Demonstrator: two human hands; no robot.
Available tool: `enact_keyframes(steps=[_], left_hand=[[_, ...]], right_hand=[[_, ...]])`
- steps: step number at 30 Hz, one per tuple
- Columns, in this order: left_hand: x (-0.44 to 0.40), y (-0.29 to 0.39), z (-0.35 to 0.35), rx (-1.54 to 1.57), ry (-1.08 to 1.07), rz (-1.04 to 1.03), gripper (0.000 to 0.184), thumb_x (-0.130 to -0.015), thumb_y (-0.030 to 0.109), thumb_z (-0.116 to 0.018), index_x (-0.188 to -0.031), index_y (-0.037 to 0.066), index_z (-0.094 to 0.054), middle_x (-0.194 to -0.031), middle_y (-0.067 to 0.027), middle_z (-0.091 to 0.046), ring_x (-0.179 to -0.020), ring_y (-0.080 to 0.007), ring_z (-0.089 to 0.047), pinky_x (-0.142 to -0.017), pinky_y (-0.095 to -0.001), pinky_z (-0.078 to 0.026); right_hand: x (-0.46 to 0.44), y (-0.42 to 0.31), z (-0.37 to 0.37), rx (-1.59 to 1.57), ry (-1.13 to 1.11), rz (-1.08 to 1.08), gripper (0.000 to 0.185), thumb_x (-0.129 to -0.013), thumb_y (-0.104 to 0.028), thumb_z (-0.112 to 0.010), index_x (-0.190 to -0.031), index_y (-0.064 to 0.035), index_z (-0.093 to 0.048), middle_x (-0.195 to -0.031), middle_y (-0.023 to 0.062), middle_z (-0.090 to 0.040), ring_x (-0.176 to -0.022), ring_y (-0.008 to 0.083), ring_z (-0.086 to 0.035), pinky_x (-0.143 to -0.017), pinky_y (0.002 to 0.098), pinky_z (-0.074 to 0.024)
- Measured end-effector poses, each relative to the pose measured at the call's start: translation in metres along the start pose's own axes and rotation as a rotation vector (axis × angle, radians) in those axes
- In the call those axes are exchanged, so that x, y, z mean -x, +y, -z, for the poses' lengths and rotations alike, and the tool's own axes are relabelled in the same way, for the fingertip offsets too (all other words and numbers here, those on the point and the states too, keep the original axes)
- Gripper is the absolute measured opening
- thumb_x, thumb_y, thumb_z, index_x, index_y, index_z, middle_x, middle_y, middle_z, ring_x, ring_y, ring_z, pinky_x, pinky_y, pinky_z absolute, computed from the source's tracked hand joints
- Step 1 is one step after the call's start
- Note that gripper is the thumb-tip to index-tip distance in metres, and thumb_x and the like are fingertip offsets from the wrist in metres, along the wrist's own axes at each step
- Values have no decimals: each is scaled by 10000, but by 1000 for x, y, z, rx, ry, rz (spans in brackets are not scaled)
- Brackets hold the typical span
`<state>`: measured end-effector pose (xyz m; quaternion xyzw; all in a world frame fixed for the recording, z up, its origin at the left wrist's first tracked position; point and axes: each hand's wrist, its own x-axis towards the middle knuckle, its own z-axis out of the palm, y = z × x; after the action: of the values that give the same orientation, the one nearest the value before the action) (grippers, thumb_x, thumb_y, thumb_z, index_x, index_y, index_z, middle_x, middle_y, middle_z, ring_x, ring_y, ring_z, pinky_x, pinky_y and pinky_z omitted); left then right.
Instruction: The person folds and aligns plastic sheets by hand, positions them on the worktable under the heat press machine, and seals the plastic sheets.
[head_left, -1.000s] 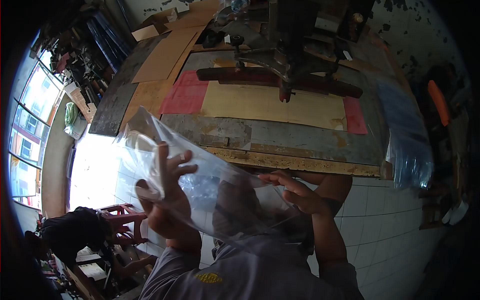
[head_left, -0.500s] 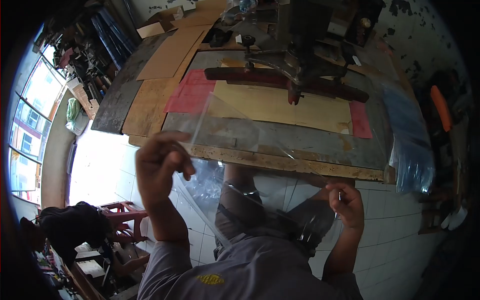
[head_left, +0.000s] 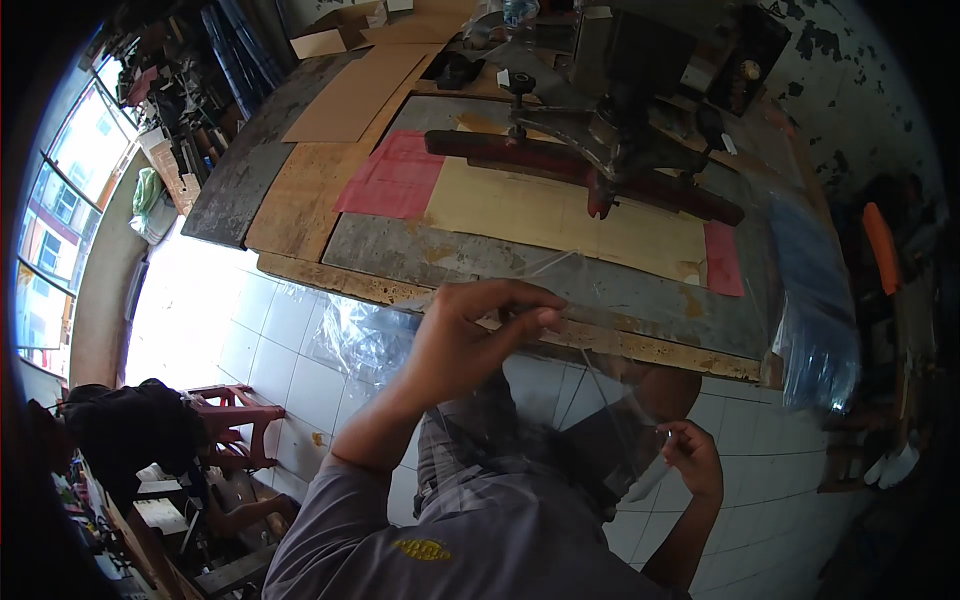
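My left hand (head_left: 490, 325) is at the table's front edge, thumb and fingers pinched on a clear plastic sheet (head_left: 605, 380). Lower and to the right, my right hand (head_left: 692, 458) is closed on the sheet's other side, over my lap. The see-through film spans the gap between both hands, and its outline is hard to follow. Beyond the left hand, a yellow sheet (head_left: 540, 222) lies on the grey board (head_left: 390, 250), with a pink sheet (head_left: 395, 178) at its left end. Above them stands a press with a dark red bar (head_left: 500, 155).
Bluish plastic sheets (head_left: 820, 310) hang over the table's right edge. Crumpled clear plastic (head_left: 365, 340) is below the front edge at left. Cardboard (head_left: 355, 95) lies at the back left. A red stool (head_left: 235, 425) stands on the tiled floor at left.
My left hand has moved right and closed at the fingertips, nearer to my right hand. My right hand has dropped slightly. The plastic sheet has shifted right, and the view has tilted a little.
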<state>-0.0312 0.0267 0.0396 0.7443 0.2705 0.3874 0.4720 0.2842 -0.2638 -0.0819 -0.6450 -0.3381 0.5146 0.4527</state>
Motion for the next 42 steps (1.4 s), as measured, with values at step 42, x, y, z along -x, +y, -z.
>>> enact_keyframes(steps=[42], left_hand=[[15, 4, -58, -200, 48, -470, 255, -826, 113, -876, -1034, 72, -734, -896, -57, -733, -779, -233, -743, -638, -342, -574]], right_hand=[[-56, -160, -117, 485, 327, 956, 205, -891, -60, -853, -1074, -23, -770, -990, 61, -756, -870, 160, -723, -691, 279, -548]])
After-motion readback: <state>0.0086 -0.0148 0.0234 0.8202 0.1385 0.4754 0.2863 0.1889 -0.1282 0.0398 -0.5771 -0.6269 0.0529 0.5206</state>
